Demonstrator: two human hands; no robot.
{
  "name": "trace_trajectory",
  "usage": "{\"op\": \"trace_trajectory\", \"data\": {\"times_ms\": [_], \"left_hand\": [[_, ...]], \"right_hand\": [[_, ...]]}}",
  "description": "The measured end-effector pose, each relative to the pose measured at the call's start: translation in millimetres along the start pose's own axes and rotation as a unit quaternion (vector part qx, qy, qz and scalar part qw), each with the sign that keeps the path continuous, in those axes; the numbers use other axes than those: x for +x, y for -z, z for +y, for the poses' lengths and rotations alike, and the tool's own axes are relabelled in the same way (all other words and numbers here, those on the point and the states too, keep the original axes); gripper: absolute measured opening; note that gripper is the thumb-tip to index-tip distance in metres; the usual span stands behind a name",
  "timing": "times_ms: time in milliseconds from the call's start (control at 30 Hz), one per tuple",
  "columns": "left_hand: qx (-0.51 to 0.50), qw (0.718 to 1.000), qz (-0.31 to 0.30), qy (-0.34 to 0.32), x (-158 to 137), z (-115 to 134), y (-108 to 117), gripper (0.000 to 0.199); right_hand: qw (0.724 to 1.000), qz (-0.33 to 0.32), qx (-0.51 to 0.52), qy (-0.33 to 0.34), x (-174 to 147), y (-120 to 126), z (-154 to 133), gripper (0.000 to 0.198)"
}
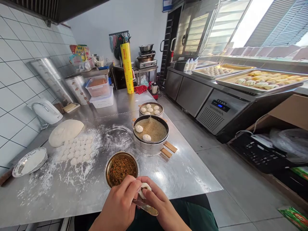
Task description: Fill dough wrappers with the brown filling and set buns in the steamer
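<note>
Low at the front of the steel table, my left hand and my right hand meet, both closed on a white bun dough wrapper. Its folds are pinched between thumbs and fingers; whether filling is inside is hidden. A flat filling spatula with smears on it crosses under the dough between the palms; which hand grips it I cannot tell. Just beyond my fingers stands a metal bowl of brown chopped filling. Behind it, a round steamer tray bears two shaped buns.
Small dough pieces lie in flour at left, beside a large dough lump and a plate of flour. A second steamer with several buns stands farther back. Wooden strips jut out. Loaded baking trays rest on the right counter.
</note>
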State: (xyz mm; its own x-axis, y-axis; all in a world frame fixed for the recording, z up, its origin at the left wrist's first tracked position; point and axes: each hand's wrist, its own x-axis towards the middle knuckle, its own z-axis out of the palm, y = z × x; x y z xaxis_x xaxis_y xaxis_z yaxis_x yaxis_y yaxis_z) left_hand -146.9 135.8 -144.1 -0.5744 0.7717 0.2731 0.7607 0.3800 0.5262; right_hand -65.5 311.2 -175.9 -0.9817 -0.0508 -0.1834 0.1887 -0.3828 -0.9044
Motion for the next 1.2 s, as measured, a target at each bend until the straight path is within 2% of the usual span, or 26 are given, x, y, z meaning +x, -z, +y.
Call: {"op": "trace_trajectory", "data": {"times_ms": [67,100,200,333,467,600,633,767,900,1033,1200], "left_hand": [[0.005,1.0,-0.001,-0.014,1.3,1.8,0.6,0.056],[0.01,1.0,-0.004,-0.016,2.2,2.7,1.1,0.057],[0.013,1.0,-0.013,-0.013,4.2,4.7,2.1,0.045],[0.017,0.999,-0.015,-0.028,4.4,4.9,2.4,0.052],[0.006,1.0,-0.021,-0.009,5.2,6.0,4.4,0.038],[0.012,0.999,-0.006,-0.039,6.9,8.1,4.3,0.059],[0.014,0.999,-0.006,-0.043,6.9,8.3,3.8,0.059],[0.022,0.999,-0.02,-0.023,4.8,7.1,1.9,0.035],[0.03,0.998,-0.028,-0.039,3.7,4.5,1.9,0.055],[0.036,0.999,-0.007,-0.023,6.4,5.3,4.0,0.042],[0.018,0.999,-0.009,-0.046,10.1,10.3,6.4,0.056]], "right_hand": [[1.0,0.004,-0.005,0.006,-0.3,-2.0,-0.5,0.042],[1.0,0.004,-0.009,0.008,-0.4,-3.4,-1.4,0.043],[1.0,-0.002,-0.018,0.024,-0.3,-7.0,-6.1,0.042],[1.0,-0.017,0.016,0.017,-0.5,-7.2,-10.4,0.034],[1.0,-0.015,0.02,0.013,-2.0,-2.8,-7.1,0.034],[1.0,0.0,-0.005,0.023,-1.9,-3.1,-4.5,0.034],[1.0,-0.002,-0.009,0.025,-1.4,-4.1,-4.9,0.034],[0.999,-0.021,0.005,0.029,0.5,-6.2,-8.6,0.034],[0.999,-0.033,0.01,0.014,-0.4,-2.3,-12.3,0.03],[1.0,-0.009,0.009,-0.001,-1.9,1.4,-11.7,0.031],[1.0,0.01,-0.02,0.015,0.2,-1.9,-8.5,0.039]]}}
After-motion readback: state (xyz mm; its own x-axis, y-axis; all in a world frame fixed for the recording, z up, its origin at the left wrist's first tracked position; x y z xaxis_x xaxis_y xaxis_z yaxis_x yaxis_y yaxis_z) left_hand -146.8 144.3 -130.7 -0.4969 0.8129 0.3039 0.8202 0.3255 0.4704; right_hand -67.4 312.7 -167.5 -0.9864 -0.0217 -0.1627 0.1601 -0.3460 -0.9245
